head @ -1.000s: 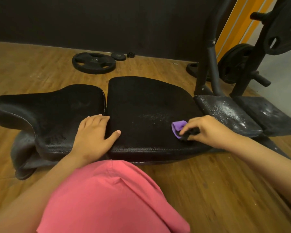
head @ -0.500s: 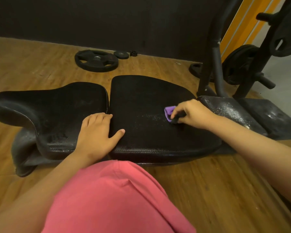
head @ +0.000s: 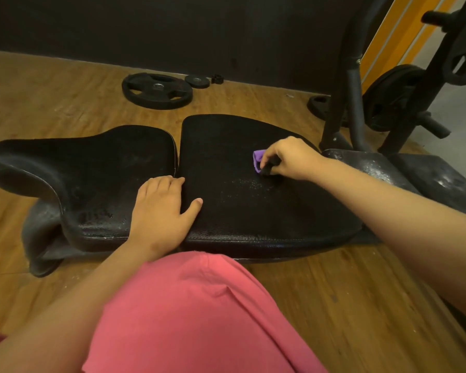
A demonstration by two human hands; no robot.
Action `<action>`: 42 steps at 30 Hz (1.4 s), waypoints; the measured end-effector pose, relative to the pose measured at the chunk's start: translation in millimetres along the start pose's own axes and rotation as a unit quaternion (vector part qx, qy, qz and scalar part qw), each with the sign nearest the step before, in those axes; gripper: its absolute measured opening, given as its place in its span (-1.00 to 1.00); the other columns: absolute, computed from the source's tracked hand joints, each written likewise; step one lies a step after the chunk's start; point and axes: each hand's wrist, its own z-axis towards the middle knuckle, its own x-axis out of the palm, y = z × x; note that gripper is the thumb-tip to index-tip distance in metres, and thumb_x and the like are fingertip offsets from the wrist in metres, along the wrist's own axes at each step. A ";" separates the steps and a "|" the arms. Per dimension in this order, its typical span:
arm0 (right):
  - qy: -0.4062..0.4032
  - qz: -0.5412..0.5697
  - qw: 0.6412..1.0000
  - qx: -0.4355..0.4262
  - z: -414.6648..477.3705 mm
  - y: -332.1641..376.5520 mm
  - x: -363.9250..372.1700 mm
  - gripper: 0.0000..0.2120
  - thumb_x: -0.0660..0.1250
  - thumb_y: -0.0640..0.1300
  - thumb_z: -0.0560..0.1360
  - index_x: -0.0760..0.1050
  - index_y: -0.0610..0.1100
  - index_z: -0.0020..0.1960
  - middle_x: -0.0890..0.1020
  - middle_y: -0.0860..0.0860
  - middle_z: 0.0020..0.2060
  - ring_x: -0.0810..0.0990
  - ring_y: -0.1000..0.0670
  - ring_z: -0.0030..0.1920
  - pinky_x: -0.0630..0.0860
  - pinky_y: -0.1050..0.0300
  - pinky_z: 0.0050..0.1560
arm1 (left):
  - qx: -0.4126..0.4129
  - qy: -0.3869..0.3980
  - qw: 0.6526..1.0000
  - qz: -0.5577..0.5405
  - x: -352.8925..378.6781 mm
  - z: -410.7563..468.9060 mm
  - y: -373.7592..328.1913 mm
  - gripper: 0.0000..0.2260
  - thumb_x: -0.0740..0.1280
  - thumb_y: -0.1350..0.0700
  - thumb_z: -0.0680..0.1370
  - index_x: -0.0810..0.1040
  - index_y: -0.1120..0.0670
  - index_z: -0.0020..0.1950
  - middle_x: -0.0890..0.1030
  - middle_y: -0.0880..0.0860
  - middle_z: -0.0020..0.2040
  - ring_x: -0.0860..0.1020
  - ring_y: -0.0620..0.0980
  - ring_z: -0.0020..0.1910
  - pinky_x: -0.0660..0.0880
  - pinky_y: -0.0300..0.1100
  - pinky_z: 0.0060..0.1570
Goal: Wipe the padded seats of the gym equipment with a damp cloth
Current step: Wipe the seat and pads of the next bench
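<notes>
Right grip (head: 288, 158) is clenched round a small purple cloth (head: 258, 157), its fingers curled down and pressing the cloth onto the right seat pad (head: 253, 216). The cloth sticks out at the 9 o'clock side of the knuckles. Something dark shows under the fingertips, and I cannot tell whether it is part of the cloth. Cloth and grip sit on the far half of that pad, towards its 1 o'clock corner. Just at 6 o'clock of the cloth, pale specks (head: 250, 185) are scattered on the black surface.

Left grip (head: 159, 211) is released. It lies flat with straight fingers on the near right end of the left seat pad (head: 92, 162), and its thumb reaches across the seam onto the right pad. It is at 8 o'clock from the cloth, well apart from it.

Both pads are black and lie side by side. At 3 o'clock of the right pad are two dusty dark panels (head: 366, 168). Behind them, at 1 o'clock, stands a black frame (head: 354, 90) with weight plates (head: 388, 103) on pegs. On the wooden floor (head: 51, 103), at 12 o'clock of the left pad, lies a large weight plate (head: 156, 90) with a smaller disc (head: 197, 80) just beside it at its 2 o'clock. A pink garment (head: 199, 319) fills the near edge at 6 o'clock.
</notes>
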 end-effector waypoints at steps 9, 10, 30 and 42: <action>0.128 -0.015 0.990 -0.061 -72.9 2.0 -14.7 -0.79 0.44 -0.18 0.44 0.63 0.04 0.03 0.55 0.19 -0.07 0.55 0.18 -0.02 0.43 0.37 -0.02 | -0.008 -0.007 1.000 0.001 -0.1 1.2 -2.2 -0.24 -0.09 -0.31 0.42 0.44 0.15 0.38 0.50 0.13 0.28 0.36 0.11 0.35 0.16 -0.02 0.38; 0.106 -0.026 0.992 -0.064 -64.1 4.0 -12.1 -0.80 0.42 -0.20 0.45 0.63 0.03 0.03 0.53 0.19 -0.07 0.55 0.15 0.00 0.40 0.37 -0.01 | -0.010 -0.009 1.000 -0.002 -0.4 1.2 -2.4 -0.26 -0.06 -0.30 0.43 0.44 0.16 0.38 0.51 0.14 0.28 0.37 0.11 0.34 0.17 -0.02 0.37; 0.012 0.542 0.826 0.154 -38.8 8.6 7.1 -0.79 0.27 -0.25 0.56 0.56 -0.03 0.11 0.50 -0.08 0.21 0.58 -0.11 0.14 0.61 0.10 -0.15 | -0.002 0.002 1.000 -0.006 -0.1 -0.1 -1.3 -0.21 -0.15 -0.31 0.42 0.39 0.14 0.42 0.48 0.10 0.31 0.34 0.07 0.37 0.09 -0.05 0.45; 0.193 0.344 0.903 0.170 -34.3 2.4 -6.5 -0.90 0.41 -0.15 0.48 0.60 -0.12 -0.01 0.60 -0.07 -0.15 0.55 0.06 -0.27 0.45 0.27 -0.37 | -0.003 -0.002 1.000 -0.013 -1.2 -0.2 -2.9 -0.21 -0.15 -0.31 0.41 0.40 0.13 0.42 0.46 0.09 0.32 0.33 0.06 0.37 0.07 -0.06 0.45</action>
